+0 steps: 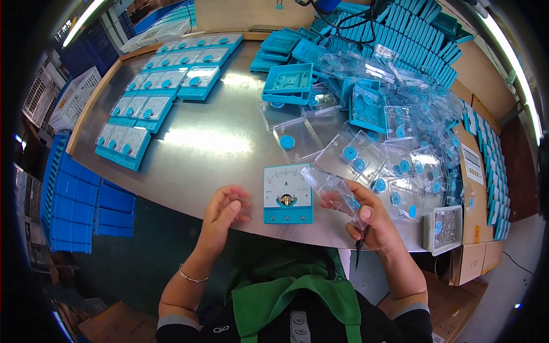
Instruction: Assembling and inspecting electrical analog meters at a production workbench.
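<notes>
An ammeter (287, 197) with a white dial and blue base lies face up near the table's front edge, its front uncovered. To its left is my left hand (225, 212), fingers apart and holding nothing. My right hand (369, 214) grips a clear plastic meter cover (330, 188) with a blue knob; the cover tilts over the meter's right edge. A dark, thin-tipped tool (358, 251), probably a screwdriver, points down from the same hand; its handle is hidden in the palm.
Rows of covered meters (166, 80) stand at the left of the metal table (200, 131). Loose clear covers (400, 166) and blue bases (289, 80) heap up at the right. A white tray (445, 230) of small parts sits by a cardboard box (473, 206).
</notes>
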Tool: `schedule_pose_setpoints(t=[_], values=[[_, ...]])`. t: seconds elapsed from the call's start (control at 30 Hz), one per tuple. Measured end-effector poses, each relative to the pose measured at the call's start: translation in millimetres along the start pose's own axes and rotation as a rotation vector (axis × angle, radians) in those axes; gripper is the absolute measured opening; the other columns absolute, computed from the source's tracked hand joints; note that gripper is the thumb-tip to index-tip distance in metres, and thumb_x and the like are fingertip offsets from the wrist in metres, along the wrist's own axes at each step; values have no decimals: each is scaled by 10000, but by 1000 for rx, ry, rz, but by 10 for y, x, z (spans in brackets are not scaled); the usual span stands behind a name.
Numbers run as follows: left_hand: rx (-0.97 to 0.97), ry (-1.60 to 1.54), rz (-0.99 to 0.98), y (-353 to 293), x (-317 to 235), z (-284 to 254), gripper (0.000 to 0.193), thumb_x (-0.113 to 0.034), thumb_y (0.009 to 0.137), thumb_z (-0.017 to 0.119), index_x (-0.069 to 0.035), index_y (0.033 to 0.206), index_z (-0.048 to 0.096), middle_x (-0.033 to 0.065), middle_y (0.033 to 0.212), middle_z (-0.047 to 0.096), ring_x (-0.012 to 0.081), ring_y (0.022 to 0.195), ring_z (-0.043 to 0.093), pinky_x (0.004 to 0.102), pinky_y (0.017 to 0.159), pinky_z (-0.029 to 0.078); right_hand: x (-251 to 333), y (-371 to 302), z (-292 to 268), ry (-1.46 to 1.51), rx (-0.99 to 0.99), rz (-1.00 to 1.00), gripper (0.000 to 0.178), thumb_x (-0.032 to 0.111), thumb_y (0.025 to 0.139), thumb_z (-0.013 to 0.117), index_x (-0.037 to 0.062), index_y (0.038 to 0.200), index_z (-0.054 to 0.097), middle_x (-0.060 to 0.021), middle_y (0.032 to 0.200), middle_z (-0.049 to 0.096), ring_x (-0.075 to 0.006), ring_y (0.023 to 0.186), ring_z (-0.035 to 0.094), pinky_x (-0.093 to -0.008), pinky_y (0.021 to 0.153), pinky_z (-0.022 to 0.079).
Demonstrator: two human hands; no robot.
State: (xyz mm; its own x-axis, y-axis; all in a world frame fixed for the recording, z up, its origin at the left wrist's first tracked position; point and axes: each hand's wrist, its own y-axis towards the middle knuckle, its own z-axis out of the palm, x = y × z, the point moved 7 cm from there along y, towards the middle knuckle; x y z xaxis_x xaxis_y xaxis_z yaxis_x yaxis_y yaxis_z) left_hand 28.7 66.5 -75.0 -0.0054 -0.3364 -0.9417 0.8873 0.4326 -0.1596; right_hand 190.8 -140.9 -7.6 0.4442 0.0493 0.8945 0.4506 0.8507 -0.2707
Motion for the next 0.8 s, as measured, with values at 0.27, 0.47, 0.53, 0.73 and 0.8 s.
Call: schedule_pose_setpoints(t=[0.27, 0.47, 0.53, 0.73, 0.8], values=[[84, 142, 12, 68, -90, 300, 522, -70, 868, 559, -34, 1349, 360, 100, 1323, 451, 186, 1149, 475, 315, 899, 452, -147, 183, 86, -280, -42, -158, 962, 550, 652, 739, 0, 1353, 376, -159, 1235, 539, -92, 815, 561, -151, 457, 360], [-13, -122, -66, 127, 13, 510, 558, -11, 853, 567, -3, 1355, 323, 139, 1331, 417, 182, 1099, 523, 304, 826, 512, -270, 124, -72, -13, 17, -69, 712, 312, 777, 678, 39, 1367, 390, -151, 1226, 527, -49, 701, 490, -156, 481, 365], [4, -168, -146, 175, 127, 505, 563, 1, 847, 566, 1, 1353, 318, 144, 1312, 432, 179, 1073, 545, 296, 795, 531, -224, 117, -99, -58, -2, -113, 706, 315, 777, 677, 40, 1363, 397, -152, 1220, 529, -47, 693, 479, -154, 471, 352], [68, -226, -266, 44, 121, 587, 555, 9, 847, 548, -10, 1346, 305, 125, 1164, 535, 196, 957, 617, 327, 730, 574, 30, 164, -153, -241, -58, -176, 832, 467, 681, 725, 23, 1326, 443, -122, 1209, 546, -40, 648, 501, -161, 455, 353], [134, -325, -278, -3, 84, 626, 519, -21, 863, 537, -5, 1331, 313, 130, 1128, 556, 199, 888, 640, 341, 710, 582, 259, 139, -106, -632, -73, -296, 771, 410, 664, 745, 42, 1294, 494, -80, 1217, 548, -66, 761, 544, -170, 550, 408]])
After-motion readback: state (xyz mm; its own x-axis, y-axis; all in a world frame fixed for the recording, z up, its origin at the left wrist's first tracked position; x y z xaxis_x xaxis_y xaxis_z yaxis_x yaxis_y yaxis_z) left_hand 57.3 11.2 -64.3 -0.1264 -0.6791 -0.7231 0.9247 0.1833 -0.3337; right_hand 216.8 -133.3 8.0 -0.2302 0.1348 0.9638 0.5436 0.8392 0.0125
